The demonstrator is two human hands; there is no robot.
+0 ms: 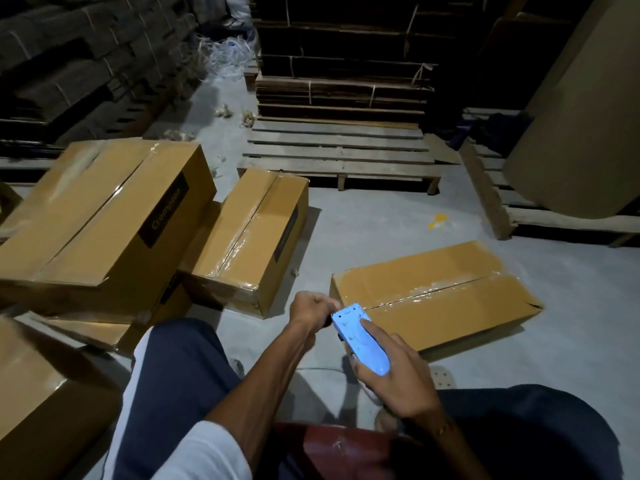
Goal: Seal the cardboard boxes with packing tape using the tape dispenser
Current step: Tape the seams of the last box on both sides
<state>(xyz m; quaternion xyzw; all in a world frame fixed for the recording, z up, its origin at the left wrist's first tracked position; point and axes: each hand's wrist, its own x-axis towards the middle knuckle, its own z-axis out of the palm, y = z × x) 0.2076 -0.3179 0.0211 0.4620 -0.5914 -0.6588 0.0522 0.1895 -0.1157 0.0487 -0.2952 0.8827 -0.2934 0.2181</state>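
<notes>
— Where do we stand?

— Our right hand (pixel 391 372) grips the blue tape dispenser (pixel 360 336), forefinger laid along its top, just beside the near end of the flat box (pixel 433 292) on the floor. Our left hand (pixel 311 308) is curled at the dispenser's toothed end; whether it pinches tape, we cannot tell.

— The risk?

— If we pull crooked, we judge the tape may wrinkle or miss the seam.

Single view only, head-worn wide-angle camera looking forward and steeply down from a seated person's eye level. Own knees and both forearms fill the bottom edge, close to the lens. Concrete floor (pixel 398 230) occupies mid-frame; wooden pallet (pixel 339 154) and stacked cardboard sit farther off at top. Edges bend from lens distortion.
</notes>
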